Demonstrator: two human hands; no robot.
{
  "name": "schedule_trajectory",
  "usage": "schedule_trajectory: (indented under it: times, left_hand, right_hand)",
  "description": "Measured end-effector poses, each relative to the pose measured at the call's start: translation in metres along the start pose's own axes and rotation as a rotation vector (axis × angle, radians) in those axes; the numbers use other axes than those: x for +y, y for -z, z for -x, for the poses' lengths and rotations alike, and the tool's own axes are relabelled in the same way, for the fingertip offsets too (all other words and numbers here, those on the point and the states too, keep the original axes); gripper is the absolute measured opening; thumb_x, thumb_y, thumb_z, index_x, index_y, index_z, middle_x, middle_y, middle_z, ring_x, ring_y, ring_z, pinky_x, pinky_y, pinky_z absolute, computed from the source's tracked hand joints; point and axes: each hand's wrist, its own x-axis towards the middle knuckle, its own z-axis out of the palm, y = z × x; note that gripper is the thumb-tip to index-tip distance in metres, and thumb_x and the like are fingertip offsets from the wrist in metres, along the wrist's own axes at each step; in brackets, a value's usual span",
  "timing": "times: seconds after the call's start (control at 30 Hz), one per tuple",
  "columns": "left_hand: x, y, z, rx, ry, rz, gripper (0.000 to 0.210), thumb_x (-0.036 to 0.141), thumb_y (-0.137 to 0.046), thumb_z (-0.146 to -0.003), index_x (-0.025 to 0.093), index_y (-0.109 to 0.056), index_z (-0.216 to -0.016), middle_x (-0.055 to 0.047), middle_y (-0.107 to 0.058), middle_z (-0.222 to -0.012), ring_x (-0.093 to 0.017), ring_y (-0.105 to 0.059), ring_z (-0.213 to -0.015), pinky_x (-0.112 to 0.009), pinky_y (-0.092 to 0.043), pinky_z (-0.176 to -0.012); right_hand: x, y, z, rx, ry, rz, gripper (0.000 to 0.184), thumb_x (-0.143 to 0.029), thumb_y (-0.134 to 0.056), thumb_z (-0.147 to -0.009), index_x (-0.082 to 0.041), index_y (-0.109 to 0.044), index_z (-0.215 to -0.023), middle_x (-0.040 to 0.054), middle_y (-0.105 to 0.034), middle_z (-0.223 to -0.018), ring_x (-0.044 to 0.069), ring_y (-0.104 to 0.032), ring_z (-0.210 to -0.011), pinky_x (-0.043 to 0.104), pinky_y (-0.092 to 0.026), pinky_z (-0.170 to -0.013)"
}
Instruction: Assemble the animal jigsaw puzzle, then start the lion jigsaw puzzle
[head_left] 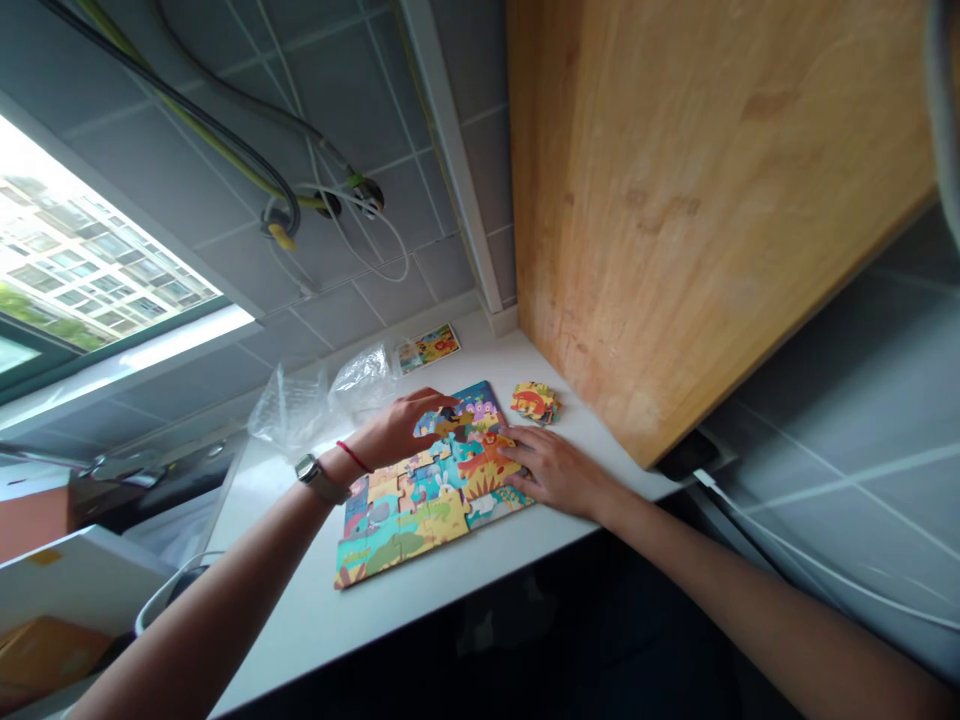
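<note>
A colourful animal jigsaw puzzle point(431, 520) lies on the white table, with interlocking pieces covering most of its board. Over its upper part, my left hand point(401, 425) curves its thumb and fingers around a brown and dark puzzle piece point(453, 424); the exact contact is partly hidden. My right hand point(559, 470) rests at the puzzle's right edge, fingers stretched out and a little apart near the orange lion picture. Just beyond those fingers sits a small stack of loose puzzle pieces point(534, 402), the top one showing a red and orange animal.
Behind the puzzle are crumpled clear plastic bags point(289, 410) and a small picture card point(431, 348). A large wooden panel point(675, 200) stands at the right of the white table point(285, 600). Cables point(225, 150) hang on the tiled wall, and boxes point(75, 590) stand at the left.
</note>
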Motion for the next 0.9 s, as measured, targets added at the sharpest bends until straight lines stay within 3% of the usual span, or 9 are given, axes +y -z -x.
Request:
schedule_trajectory:
  times: [0.17, 0.3, 0.43, 0.53, 0.6, 0.67, 0.9]
  left_hand:
    - [-0.005, -0.003, 0.064, -0.107, 0.044, 0.007, 0.044, 0.020, -0.062, -0.094, 0.028, -0.063, -0.138, -0.008, -0.069, -0.131, -0.022, -0.071, -0.115, -0.037, -0.061, -0.099]
    - [-0.011, -0.014, 0.093, -0.116, 0.056, 0.011, 0.053, 0.007, -0.053, -0.091, 0.028, -0.063, -0.137, -0.007, -0.069, -0.135, -0.020, -0.069, -0.122, -0.038, -0.058, -0.105]
    - [-0.011, -0.016, 0.097, -0.010, 0.167, -0.105, 0.056, 0.002, -0.045, -0.087, 0.027, -0.068, -0.131, -0.007, -0.065, -0.142, -0.022, -0.067, -0.125, -0.041, -0.059, -0.104]
    - [-0.007, -0.017, 0.093, 0.129, 0.306, -0.215, 0.033, 0.025, -0.057, -0.095, 0.022, -0.069, -0.127, -0.012, -0.069, -0.131, -0.028, -0.070, -0.116, -0.047, -0.060, -0.101]
    - [-0.002, -0.021, 0.093, 0.132, 0.348, -0.244, 0.038, 0.045, -0.070, -0.092, 0.022, -0.071, -0.122, -0.013, -0.072, -0.122, -0.031, -0.070, -0.111, -0.050, -0.060, -0.098]
    - [0.004, -0.030, 0.096, 0.089, 0.358, -0.252, 0.045, 0.054, -0.077, -0.085, 0.023, -0.072, -0.118, -0.013, -0.071, -0.123, -0.033, -0.068, -0.112, -0.051, -0.059, -0.097]
    - [0.011, -0.047, 0.114, 0.047, 0.334, -0.193, 0.039, 0.036, -0.071, -0.092, 0.024, -0.067, -0.129, -0.013, -0.066, -0.133, -0.031, -0.066, -0.119, -0.050, -0.056, -0.103]
  right_hand:
    - [0.000, 0.001, 0.000, -0.020, -0.005, 0.006, 0.036, -0.036, -0.069, -0.097, -0.019, -0.072, -0.129, 0.0177, -0.064, -0.143, 0.034, -0.061, -0.131, 0.055, -0.052, -0.111]
    - [0.002, -0.002, 0.001, 0.005, -0.002, -0.012, 0.035, -0.035, -0.068, -0.097, -0.021, -0.072, -0.130, 0.0151, -0.064, -0.143, 0.033, -0.061, -0.132, 0.054, -0.052, -0.112]
    - [0.002, -0.002, 0.001, 0.016, 0.004, -0.024, 0.034, -0.036, -0.066, -0.098, -0.022, -0.073, -0.129, 0.0147, -0.065, -0.142, 0.032, -0.061, -0.132, 0.054, -0.051, -0.113]
    - [0.001, -0.001, 0.000, 0.010, 0.005, -0.017, 0.035, -0.037, -0.065, -0.099, -0.021, -0.073, -0.129, 0.0153, -0.064, -0.143, 0.033, -0.061, -0.133, 0.055, -0.051, -0.114]
    - [0.001, -0.001, 0.000, 0.004, 0.006, -0.002, 0.035, -0.036, -0.065, -0.099, -0.020, -0.073, -0.129, 0.0156, -0.064, -0.143, 0.033, -0.061, -0.133, 0.054, -0.051, -0.114]
    - [0.002, -0.001, 0.000, 0.001, 0.004, 0.007, 0.035, -0.035, -0.066, -0.098, -0.019, -0.073, -0.129, 0.0158, -0.064, -0.143, 0.033, -0.061, -0.133, 0.053, -0.051, -0.114]
    - [0.002, -0.002, 0.000, 0.005, 0.012, -0.003, 0.034, -0.034, -0.067, -0.098, -0.020, -0.072, -0.129, 0.0152, -0.064, -0.143, 0.033, -0.061, -0.133, 0.054, -0.052, -0.113]
